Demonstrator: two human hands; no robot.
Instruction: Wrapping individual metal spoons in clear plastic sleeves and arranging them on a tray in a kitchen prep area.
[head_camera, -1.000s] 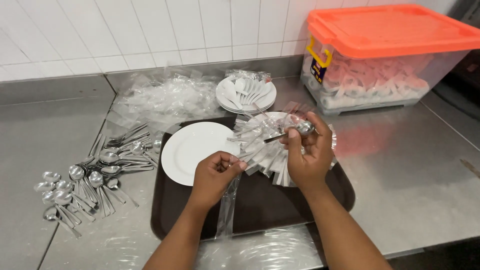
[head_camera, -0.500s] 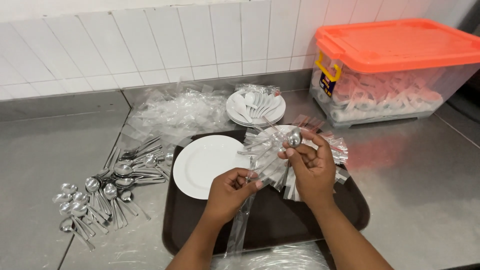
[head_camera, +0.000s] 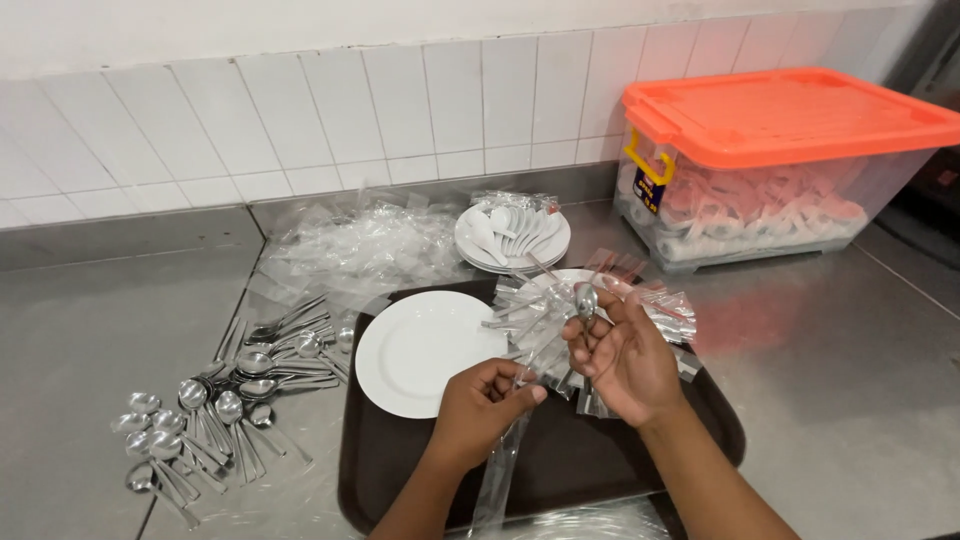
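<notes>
My right hand (head_camera: 625, 360) holds a metal spoon (head_camera: 585, 298) upright, bowl up, over a dark brown tray (head_camera: 560, 470). My left hand (head_camera: 485, 405) pinches a long clear plastic sleeve (head_camera: 503, 462) that hangs down from the spoon's handle. Behind my hands a plate heaped with spoons in clear wrappers (head_camera: 640, 300) sits on the tray. An empty white plate (head_camera: 425, 350) lies on the tray's left part.
Loose bare spoons (head_camera: 215, 395) are spread on the steel counter at left. A pile of empty clear wrappers (head_camera: 355, 250) lies at the back, beside a plate of white plastic spoons (head_camera: 512, 235). A clear bin with an orange lid (head_camera: 785, 165) stands at right.
My left hand has drawn the clear sleeve down and away from the spoon. My right hand still holds the spoon, now more upright. The camera has come closer.
</notes>
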